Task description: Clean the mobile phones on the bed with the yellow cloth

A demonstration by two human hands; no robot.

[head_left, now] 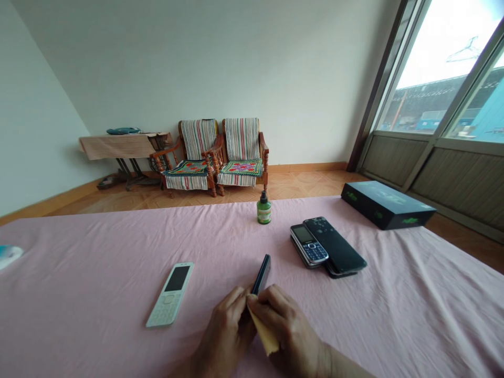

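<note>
Through the head view I saw my left hand [226, 325] gripping a slim dark device [261, 274] edge-on, my right hand [289, 325] pinching a yellow cloth [266, 336] against it; pink sheet [224, 239] stretched between it and the white phone [168, 299]

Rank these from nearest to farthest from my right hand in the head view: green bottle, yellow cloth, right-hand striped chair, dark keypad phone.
From your right hand:
1. Yellow cloth: in its grip.
2. Dark keypad phone: ahead, slightly right.
3. Green bottle: farther ahead, slightly left.
4. Right-hand striped chair: farthest ahead, slightly left, across the room.
</note>
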